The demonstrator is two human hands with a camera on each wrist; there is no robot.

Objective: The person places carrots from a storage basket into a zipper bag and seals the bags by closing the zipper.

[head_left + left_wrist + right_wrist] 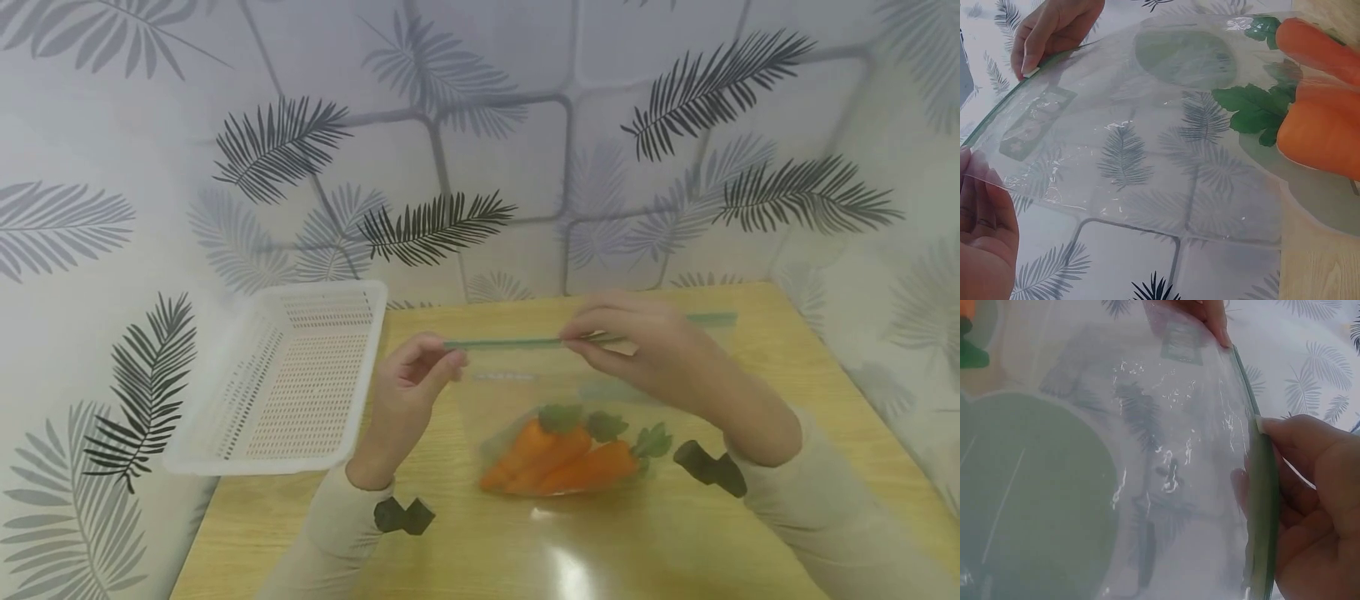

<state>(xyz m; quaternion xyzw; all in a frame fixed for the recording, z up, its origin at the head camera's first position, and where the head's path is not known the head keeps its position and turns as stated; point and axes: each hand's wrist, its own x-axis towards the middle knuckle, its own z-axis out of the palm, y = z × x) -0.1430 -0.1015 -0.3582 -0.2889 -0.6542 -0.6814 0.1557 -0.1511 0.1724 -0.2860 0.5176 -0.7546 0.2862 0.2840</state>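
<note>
A clear zip bag (502, 387) with a green zip strip (502, 343) hangs upright between the hands. Several orange carrots (551, 458) with green leafy tops (1260, 112) lie in its bottom. My left hand (408, 408) pinches the bag's top corner at the left end of the strip. Farther right along the strip, my right hand (652, 350) pinches it at a small white slider (1261, 425), thumb on one side and fingers on the other. To its right the strip continues behind that hand. Pale green printed patches show on the bag in the left wrist view.
To the left of the bag stands a white perforated plastic basket (307, 400) at the edge of the wooden table (465, 550). A wall covering (495, 167) with dark and grey leaf prints rises behind the table. Both wrists wear small black devices (708, 467).
</note>
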